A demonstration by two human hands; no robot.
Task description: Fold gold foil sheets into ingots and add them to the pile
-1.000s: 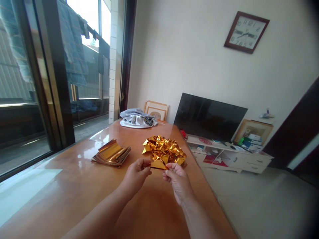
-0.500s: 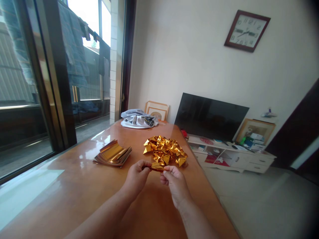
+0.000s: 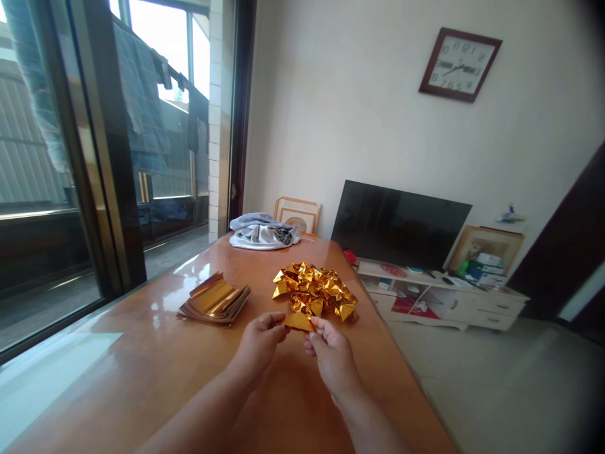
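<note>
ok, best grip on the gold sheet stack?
Probably the right edge of the gold sheet stack, coming from the right and pinching above and below: the layered edges curl up there, while the left corner fans out low over the table.

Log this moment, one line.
left hand: pinches folded foil; right hand: pinches its other end; foil pile: just beyond; sheet stack: left

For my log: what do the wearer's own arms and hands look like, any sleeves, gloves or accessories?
The left hand and right hand are ungloved. No sleeve shows on the left forearm or right forearm, and no watch or bracelet is visible.
</note>
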